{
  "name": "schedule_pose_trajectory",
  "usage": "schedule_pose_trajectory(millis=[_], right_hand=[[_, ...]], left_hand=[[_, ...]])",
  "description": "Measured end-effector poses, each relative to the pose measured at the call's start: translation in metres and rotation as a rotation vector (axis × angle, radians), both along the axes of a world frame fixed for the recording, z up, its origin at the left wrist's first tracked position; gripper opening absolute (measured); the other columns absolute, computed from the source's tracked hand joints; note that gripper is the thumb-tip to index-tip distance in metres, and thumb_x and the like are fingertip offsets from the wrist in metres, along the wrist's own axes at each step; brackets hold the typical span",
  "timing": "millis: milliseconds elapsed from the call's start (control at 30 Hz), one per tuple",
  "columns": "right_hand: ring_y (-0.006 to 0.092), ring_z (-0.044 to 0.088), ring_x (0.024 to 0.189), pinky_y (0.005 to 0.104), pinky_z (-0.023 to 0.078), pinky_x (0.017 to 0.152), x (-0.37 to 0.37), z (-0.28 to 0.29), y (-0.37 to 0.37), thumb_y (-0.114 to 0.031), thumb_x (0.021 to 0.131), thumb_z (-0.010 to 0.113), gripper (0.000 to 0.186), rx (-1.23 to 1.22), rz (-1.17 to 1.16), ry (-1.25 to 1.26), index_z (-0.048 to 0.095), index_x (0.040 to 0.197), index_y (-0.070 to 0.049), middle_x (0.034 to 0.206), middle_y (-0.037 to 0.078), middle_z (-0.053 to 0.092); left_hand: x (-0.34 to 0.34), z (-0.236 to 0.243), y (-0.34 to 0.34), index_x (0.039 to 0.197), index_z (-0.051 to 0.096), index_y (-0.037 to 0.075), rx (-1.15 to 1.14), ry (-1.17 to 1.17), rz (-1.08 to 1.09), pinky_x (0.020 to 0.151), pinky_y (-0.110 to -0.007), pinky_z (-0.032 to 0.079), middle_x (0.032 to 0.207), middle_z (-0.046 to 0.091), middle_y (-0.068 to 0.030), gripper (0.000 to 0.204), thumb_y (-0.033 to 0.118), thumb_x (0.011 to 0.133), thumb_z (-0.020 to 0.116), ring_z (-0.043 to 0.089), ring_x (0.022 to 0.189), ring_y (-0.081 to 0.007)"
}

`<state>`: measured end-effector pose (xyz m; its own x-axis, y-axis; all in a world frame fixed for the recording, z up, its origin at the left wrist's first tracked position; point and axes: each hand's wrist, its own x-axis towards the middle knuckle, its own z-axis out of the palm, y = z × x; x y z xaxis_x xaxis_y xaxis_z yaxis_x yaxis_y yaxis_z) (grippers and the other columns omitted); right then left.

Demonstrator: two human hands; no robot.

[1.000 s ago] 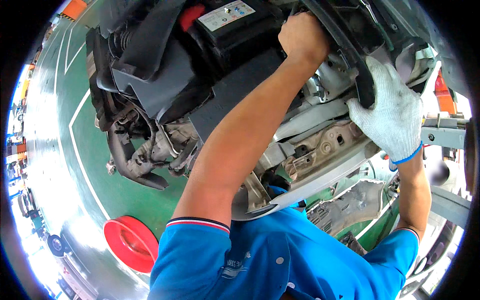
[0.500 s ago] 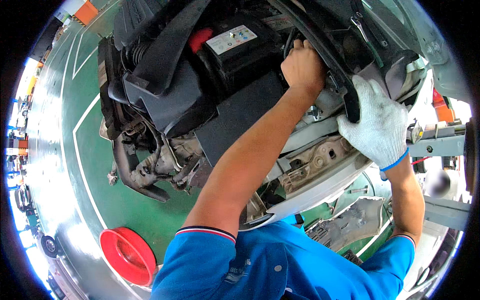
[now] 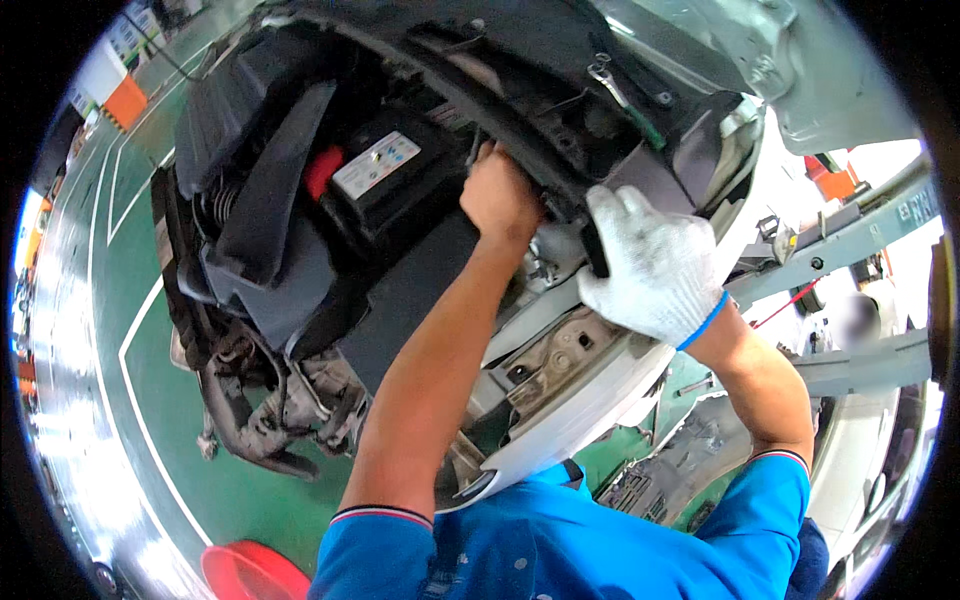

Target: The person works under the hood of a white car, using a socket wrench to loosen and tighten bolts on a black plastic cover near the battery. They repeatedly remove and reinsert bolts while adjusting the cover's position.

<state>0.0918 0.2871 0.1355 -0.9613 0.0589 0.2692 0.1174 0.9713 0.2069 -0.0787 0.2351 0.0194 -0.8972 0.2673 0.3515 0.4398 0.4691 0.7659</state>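
Observation:
My bare left hand (image 3: 500, 200) reaches into a car's engine bay, between the battery (image 3: 400, 180) and a long black trim strip (image 3: 520, 125). Its fingers are curled and their tips are partly hidden among dark parts, so what they hold cannot be made out. On my right hand (image 3: 650, 265) is a white knitted glove with a blue cuff. That hand is closed around the near end of the trim strip, thumb below and fingers over the top. A wrench (image 3: 625, 100) lies on the black panel beyond the strip.
A red cover (image 3: 322, 172) sits beside the battery. The pale front edge of the body (image 3: 580, 405) runs close to my shirt. On the green floor are a red basin (image 3: 255, 575) and a grey moulded panel (image 3: 680, 460). A grey metal beam (image 3: 830, 260) stands at right.
The view has shifted and turned, so the engine bay and both hands appear further left. Each hand stays at the same place on the car, and the right keeps its grip on the strip.

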Motion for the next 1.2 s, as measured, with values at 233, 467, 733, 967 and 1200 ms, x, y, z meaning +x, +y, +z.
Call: schedule_pose_trajectory(millis=[233,467,733,967,1200], right_hand=[[0.0337,0.072,0.072,0.0453,0.056,0.062,0.001,-0.001,0.003,-0.033,0.074,0.078,0.066,-0.033,0.023,-0.023,0.062,0.127,0.002,0.1,0.016,0.065],[0.0329,0.072,0.07,0.0448,0.056,0.06,0.002,-0.003,0.006,-0.033,0.075,0.078,0.063,-0.043,0.02,-0.024,0.061,0.124,0.002,0.098,0.016,0.065],[0.0328,0.071,0.069,0.0447,0.055,0.06,0.0,-0.004,0.005,-0.031,0.074,0.079,0.065,-0.042,0.053,-0.001,0.061,0.127,0.002,0.096,0.015,0.064],[0.0335,0.072,0.071,0.0455,0.055,0.061,-0.001,-0.004,0.004,-0.03,0.073,0.079,0.064,-0.05,0.033,-0.007,0.062,0.126,0.001,0.097,0.016,0.065],[0.0334,0.071,0.071,0.0459,0.055,0.062,0.001,-0.006,0.005,-0.03,0.072,0.078,0.065,-0.039,0.02,-0.007,0.061,0.127,0.001,0.096,0.014,0.064]], left_hand=[[-0.008,-0.012,-0.002,0.115,0.071,0.006,-0.05,0.092,-0.042,0.084,-0.052,0.059,0.118,0.07,-0.0189,0.04,0.018,0.079,0.083,0.071,0.107,-0.0408],[-0.003,0.003,-0.006,0.113,0.071,0.007,-0.029,-0.009,-0.084,0.081,-0.05,0.06,0.12,0.071,-0.0143,0.033,0.016,0.082,0.08,0.073,0.102,-0.0408],[-0.004,-0.009,0.001,0.107,0.073,0.006,-0.024,0.01,0.015,0.08,-0.051,0.06,0.119,0.072,-0.0159,0.026,0.02,0.085,0.076,0.073,0.1,-0.0405],[-0.005,-0.011,-0.003,0.112,0.071,0.005,-0.032,0.154,-0.042,0.082,-0.051,0.06,0.119,0.071,-0.0159,0.03,0.018,0.086,0.076,0.072,0.103,-0.0408],[-0.006,-0.002,-0.004,0.112,0.068,0.007,-0.033,0.009,-0.084,0.081,-0.05,0.06,0.116,0.071,-0.0166,0.03,0.014,0.084,0.076,0.072,0.101,-0.0415]])
